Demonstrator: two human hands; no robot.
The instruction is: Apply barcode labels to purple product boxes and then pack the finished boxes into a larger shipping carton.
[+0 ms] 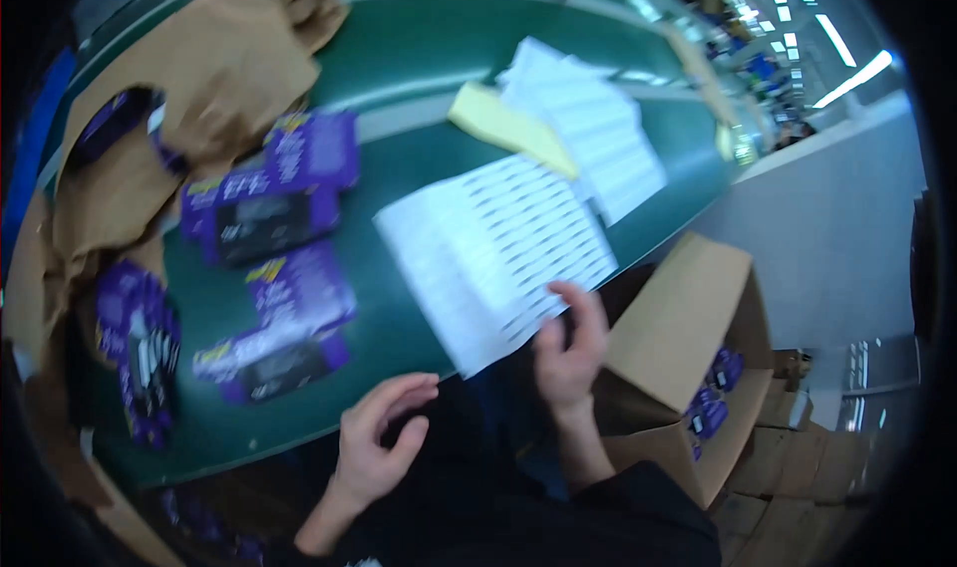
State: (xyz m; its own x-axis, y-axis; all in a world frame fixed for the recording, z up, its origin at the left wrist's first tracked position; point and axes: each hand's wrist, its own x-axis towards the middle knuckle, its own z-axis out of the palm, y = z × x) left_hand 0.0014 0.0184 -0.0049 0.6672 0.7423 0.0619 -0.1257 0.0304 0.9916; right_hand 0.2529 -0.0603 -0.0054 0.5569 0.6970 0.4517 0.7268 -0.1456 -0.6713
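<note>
My right hand (570,348) pinches the near corner of a white sheet of small labels (493,253) that lies on the green table (419,59). My left hand (379,445) hovers with fingers curled and apart just off the table's near edge, holding nothing. Closest to it is a purple and black box (274,363), with another purple box (299,290) behind it. More purple boxes (261,213) lie further left and back. The picture is blurred.
A second label sheet (598,134) and a yellow sheet (503,124) lie at the back. Torn brown cardboard (224,64) covers the table's left side. An open carton (688,348) with purple boxes inside stands right of me, with flattened cartons (797,457) beyond.
</note>
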